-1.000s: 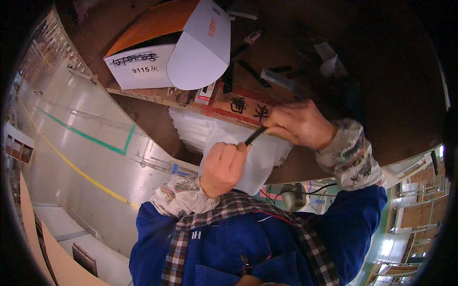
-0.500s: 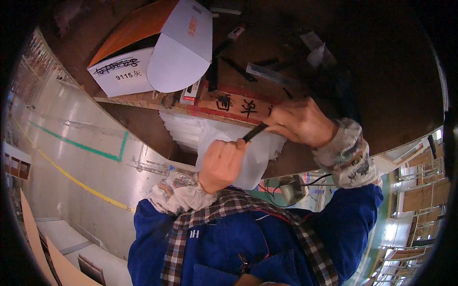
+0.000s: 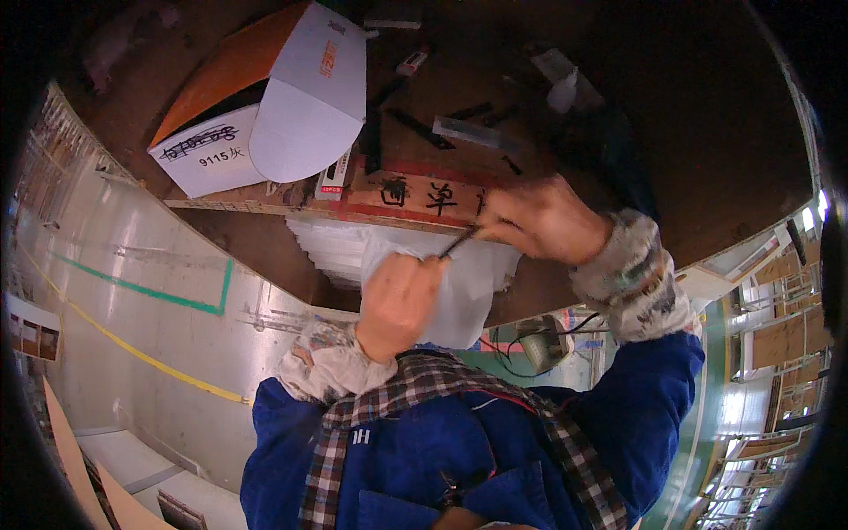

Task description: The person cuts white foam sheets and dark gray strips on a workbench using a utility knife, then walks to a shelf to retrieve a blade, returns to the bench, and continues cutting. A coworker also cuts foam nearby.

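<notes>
The largest thing is the brown desk [image 3: 724,190], whose front edge runs across the view above the person's body. Upon it, at the left, stands an open white carton [image 3: 309,115] with an orange side. Below the desk's front edge, a whitish sheet [image 3: 473,300] hangs down, behind the hands.

The left hand [image 3: 402,300] is in front of this sheet, and its grip is clenched around the lower end of a thin dark strip. The right hand [image 3: 552,221] is higher, near the desk's front edge; its grip seems to be pinching the upper end, but the fingers are blurred and I cannot tell their exact position.

Smaller is the white-and-red packet [image 3: 334,177], beside the carton. Farther to the right on the desk lie a clear flat piece [image 3: 477,134] and several black strips [image 3: 420,129].

The thin dark strip [image 3: 458,241] is between the two hands, sloping up to the right. Half a second ago it showed a broader face; now it looks narrower, perhaps because it was turned, or because of blur. Both hands remain on it, so I judge that the handling is continuing.

The smallest thing is a dark bit [image 3: 511,164] on the desk, just beyond the right hand.
</notes>
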The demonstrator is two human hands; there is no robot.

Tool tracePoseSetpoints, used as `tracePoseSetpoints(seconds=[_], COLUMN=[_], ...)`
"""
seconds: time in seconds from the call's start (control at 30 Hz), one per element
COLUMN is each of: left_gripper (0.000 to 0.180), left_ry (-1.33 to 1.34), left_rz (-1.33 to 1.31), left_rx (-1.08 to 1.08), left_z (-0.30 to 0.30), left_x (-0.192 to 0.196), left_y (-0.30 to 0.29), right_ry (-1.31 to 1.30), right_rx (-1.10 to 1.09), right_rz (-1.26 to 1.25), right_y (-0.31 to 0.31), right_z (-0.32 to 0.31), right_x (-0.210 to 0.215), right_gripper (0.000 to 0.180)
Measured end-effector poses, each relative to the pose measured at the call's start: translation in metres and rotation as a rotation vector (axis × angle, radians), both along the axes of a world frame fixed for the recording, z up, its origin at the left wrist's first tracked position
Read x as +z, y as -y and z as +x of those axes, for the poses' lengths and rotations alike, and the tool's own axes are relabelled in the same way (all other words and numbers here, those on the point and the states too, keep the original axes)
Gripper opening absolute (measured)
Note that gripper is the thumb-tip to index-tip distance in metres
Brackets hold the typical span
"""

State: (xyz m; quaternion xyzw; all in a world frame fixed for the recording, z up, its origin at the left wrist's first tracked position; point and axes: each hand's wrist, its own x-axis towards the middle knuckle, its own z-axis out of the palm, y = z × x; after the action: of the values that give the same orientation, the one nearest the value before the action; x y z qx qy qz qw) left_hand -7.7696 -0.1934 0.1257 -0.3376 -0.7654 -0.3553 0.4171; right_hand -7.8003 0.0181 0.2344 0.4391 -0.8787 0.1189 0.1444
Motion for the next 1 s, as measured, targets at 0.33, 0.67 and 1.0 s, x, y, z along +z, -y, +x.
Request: tracePoseSetpoints(seconds=[0.33, 0.67, 1.0], left_gripper=[0.012, 0.024, 0.027], left_ry=[0.672, 1.287, 1.054], left_rz=[0.385, 0.872, 0.687], left_rx=[-0.39, -0.711, -0.405], left_z=[0.016, 0.011, 0.013], left_x=[0.022, 0.041, 0.046], left_y=[-0.001, -0.007, -0.017], right_ry=[0.245, 0.133, 0.087], right_rx=[-0.082, -0.595, -0.562], right_rz=[-0.206, 0.125, 0.009], right_y=[-0.013, -0.044, -0.064], right_z=[0.029, -0.056, -0.053], right_x=[0.025, 0.018, 0.01], right_gripper=[0.025, 0.049, 0.04])
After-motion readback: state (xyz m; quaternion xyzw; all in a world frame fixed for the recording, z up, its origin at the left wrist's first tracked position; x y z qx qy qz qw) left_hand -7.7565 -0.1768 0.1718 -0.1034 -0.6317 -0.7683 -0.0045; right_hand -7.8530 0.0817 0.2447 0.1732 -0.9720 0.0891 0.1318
